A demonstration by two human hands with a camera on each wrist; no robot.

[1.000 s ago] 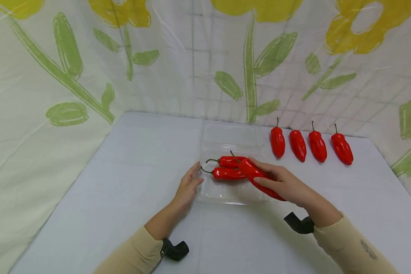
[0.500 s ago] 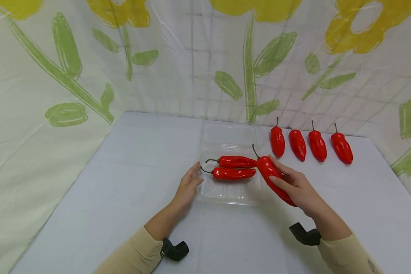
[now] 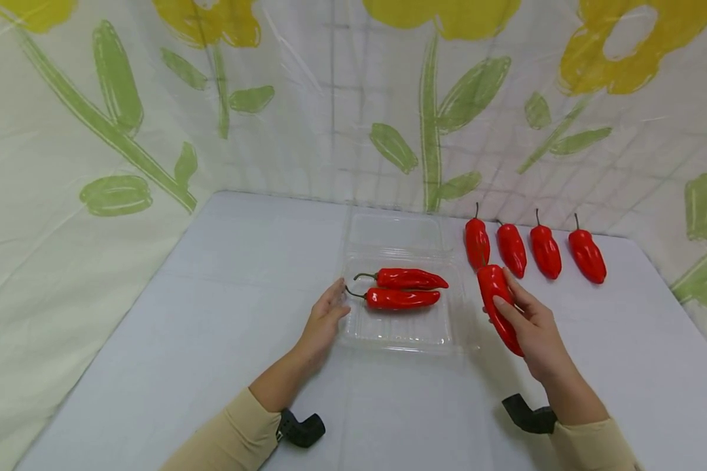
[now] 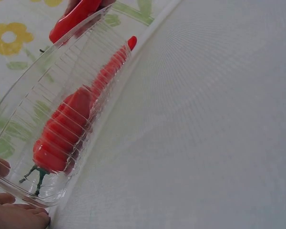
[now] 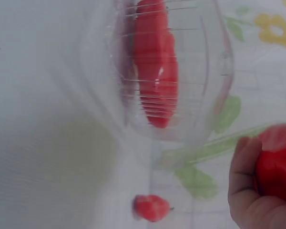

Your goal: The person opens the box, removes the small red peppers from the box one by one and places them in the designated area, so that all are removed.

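In the head view my left hand (image 3: 319, 327) touches the left edge of a clear plastic container (image 3: 400, 333), its fingers fairly straight. Two red peppers (image 3: 409, 279) with green stems lie side by side in the container, stems to the left. My right hand (image 3: 536, 337) grips another red pepper (image 3: 497, 301) between thumb and fingers, to the right of the container and apart from it. The right wrist view shows curled fingers (image 5: 243, 167) around this pepper (image 5: 279, 167). Through the ribbed wall, the left wrist view shows the peppers (image 4: 66, 124) inside.
Several red peppers (image 3: 545, 252) stand in a row at the table's back right, stems away from me. The container's clear lid (image 3: 396, 232) lies folded back. A flower-printed curtain (image 3: 306, 131) hangs behind the white table (image 3: 212, 307).
My right hand has moved right with its pepper, from over the container to beside it. The pepper has turned more upright in view. The left hand and the container have stayed put.
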